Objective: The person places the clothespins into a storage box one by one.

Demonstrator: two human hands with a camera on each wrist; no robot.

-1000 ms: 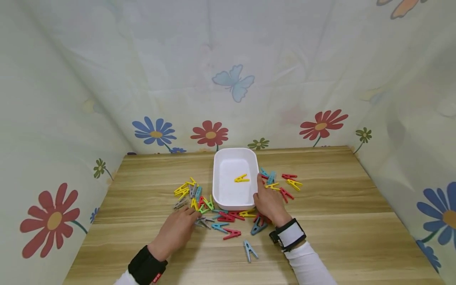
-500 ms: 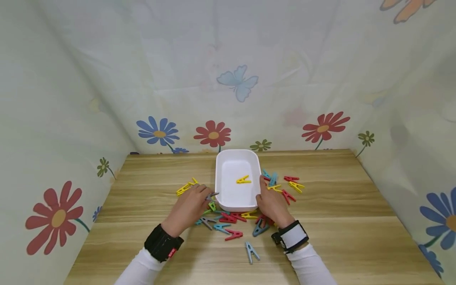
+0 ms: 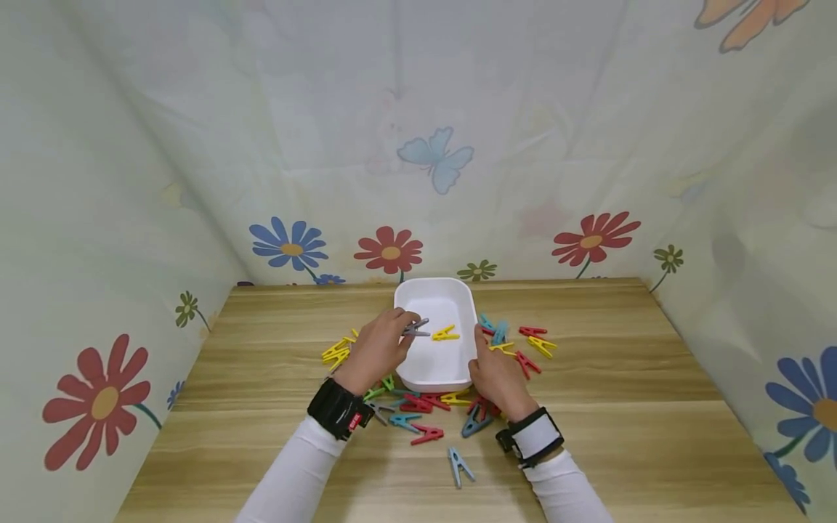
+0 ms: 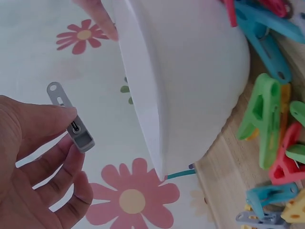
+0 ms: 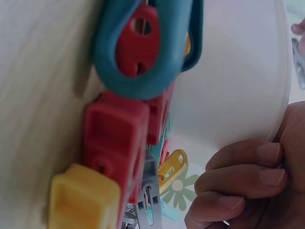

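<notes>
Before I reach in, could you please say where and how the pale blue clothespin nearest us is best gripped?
Probably pinch the pale blue clothespin across its spread legs, from the near side: it lies on the table, apart from the others, legs opening that way.

The wood-grain table [image 3: 621, 392] bears a white tub [image 3: 439, 365] and scattered clothespins [image 3: 428, 434].

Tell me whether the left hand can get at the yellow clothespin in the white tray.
Probably yes: the left hand appears to be over the left rim of the white tray, close by, and nothing covers the yellow clothespin. But it pinches a gray clothespin, which would likely have to go first.
</notes>
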